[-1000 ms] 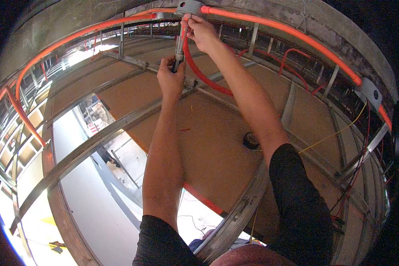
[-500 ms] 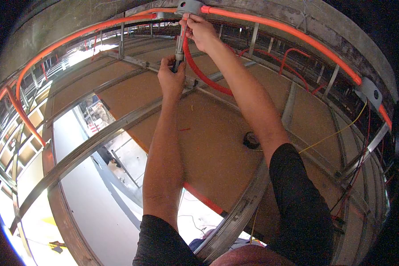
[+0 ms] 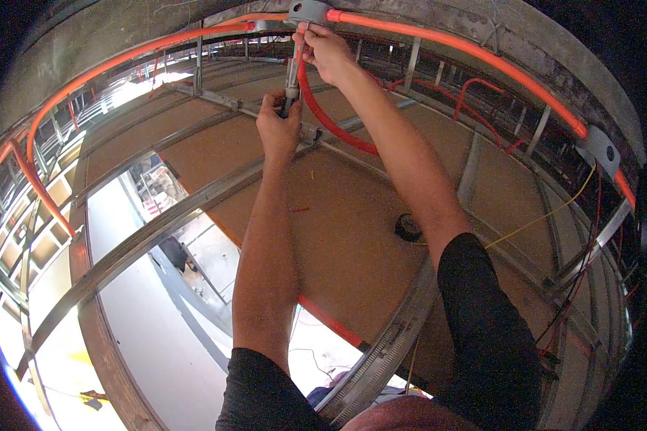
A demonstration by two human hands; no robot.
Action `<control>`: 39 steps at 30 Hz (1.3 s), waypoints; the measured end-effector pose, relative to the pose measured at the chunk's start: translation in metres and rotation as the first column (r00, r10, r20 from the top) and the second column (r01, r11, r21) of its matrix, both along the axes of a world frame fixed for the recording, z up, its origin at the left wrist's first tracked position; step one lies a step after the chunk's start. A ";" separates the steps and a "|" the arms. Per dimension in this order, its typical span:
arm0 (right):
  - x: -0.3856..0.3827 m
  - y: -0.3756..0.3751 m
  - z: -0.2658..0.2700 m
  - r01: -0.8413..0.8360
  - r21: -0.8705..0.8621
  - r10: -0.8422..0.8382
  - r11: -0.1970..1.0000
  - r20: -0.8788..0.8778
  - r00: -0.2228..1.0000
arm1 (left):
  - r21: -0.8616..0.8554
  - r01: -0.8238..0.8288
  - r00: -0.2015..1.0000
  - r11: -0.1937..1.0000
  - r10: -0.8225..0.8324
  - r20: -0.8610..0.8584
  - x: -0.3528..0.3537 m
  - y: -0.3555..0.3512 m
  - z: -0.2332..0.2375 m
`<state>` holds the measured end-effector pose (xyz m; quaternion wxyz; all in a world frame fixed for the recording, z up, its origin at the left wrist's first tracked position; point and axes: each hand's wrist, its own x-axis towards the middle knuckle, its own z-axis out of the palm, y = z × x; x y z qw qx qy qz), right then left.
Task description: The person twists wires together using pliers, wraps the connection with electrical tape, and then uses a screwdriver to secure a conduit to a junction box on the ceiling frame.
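hands barely shifted, orange conduits overhead, metal framing crossing below

Box: far centre, against beam
Left conduit: meets box's left side
Right conduit: from box's right side along beam to end box, far right
Right hand: just beneath box, at tool's far end
Tool: in left hand, left of hose
Hose: bends right, behind right forearm
Board: behind both forearms
Roll: on board, just left of right forearm
Wire: right, between end box and right forearm
Rail: slants across left, before wall
Channel: near centre, between sleeves
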<state>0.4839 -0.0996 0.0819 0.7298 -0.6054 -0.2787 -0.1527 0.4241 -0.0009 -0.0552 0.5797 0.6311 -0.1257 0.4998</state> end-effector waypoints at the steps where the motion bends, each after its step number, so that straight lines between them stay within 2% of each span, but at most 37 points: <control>1: 0.002 0.000 0.000 0.000 0.001 0.000 1.000 0.000 1.000 | 0.001 0.000 1.000 1.000 0.000 0.000 -0.002 0.000 0.001; 10: 0.004 0.000 0.000 0.019 -0.015 -0.019 1.000 0.007 1.000 | 0.016 -0.009 0.999 1.000 0.009 -0.038 0.001 0.000 -0.002; 19: 0.003 0.002 -0.002 0.024 0.042 -0.023 0.999 -0.026 0.999 | 0.001 0.016 1.000 1.000 -0.016 0.003 0.010 0.003 -0.005; 31: 0.001 -0.001 0.000 0.001 0.008 -0.001 1.000 -0.001 1.000 | -0.027 0.049 0.999 0.998 -0.050 -0.013 0.005 0.002 -0.002; 34: 0.005 0.000 -0.001 -0.003 0.020 0.003 1.000 0.000 1.000 | 0.007 0.004 0.999 1.000 -0.004 -0.035 0.005 0.003 -0.003; 39: 0.004 0.001 -0.003 0.025 0.052 -0.026 0.998 0.016 1.000 | 0.030 0.173 0.985 0.984 -0.173 -0.012 0.018 0.006 -0.008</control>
